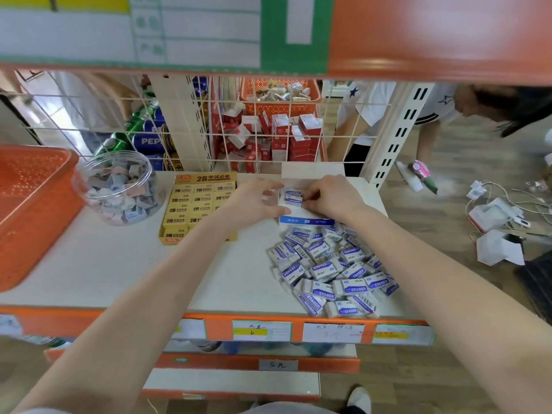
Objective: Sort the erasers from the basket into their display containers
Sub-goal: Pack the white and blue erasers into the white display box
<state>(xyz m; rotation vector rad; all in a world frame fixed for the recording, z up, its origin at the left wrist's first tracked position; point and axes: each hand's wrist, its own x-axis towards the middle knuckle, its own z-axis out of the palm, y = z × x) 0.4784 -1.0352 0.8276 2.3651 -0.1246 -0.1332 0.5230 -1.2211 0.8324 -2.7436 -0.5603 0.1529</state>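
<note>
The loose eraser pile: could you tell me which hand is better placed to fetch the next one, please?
Probably the right hand: the pile lies nearer it, on its side; the left hand would need to cross.

Small shop, school-things kind. Metal shelf (119,279) with orange front edge, paper price tags (261,331) stuck along it. At back, wire grid (89,115). Behind it: soda cans (149,138), stacks of red boxes (286,138). On shelf: yellow box of 2B erasers (194,204), clear jar of small erasers (119,189), heap of wrapped blue-and-white erasers (331,270).
</note>
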